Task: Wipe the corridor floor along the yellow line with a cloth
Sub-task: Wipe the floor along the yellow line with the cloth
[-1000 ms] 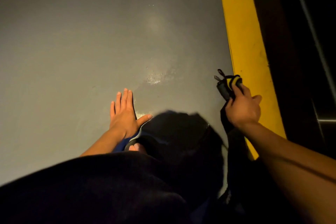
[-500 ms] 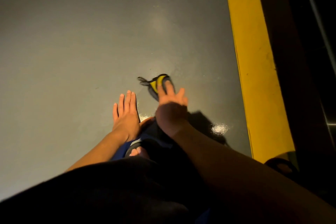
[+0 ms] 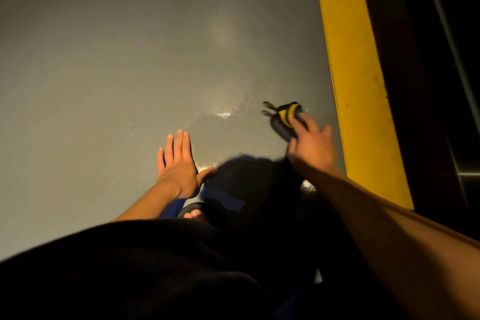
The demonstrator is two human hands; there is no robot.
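Left hand [image 3: 179,166]: we see it flat on the floor [image 3: 104,73].
Right hand [image 3: 311,145]: right of it, on the cloth [image 3: 284,117].
Line [image 3: 358,86]: just right of the cloth.

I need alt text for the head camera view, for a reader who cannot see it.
A person's right hand presses a dark cloth with a yellow stripe on the grey floor beside a yellow line. The left hand rests flat on the floor.
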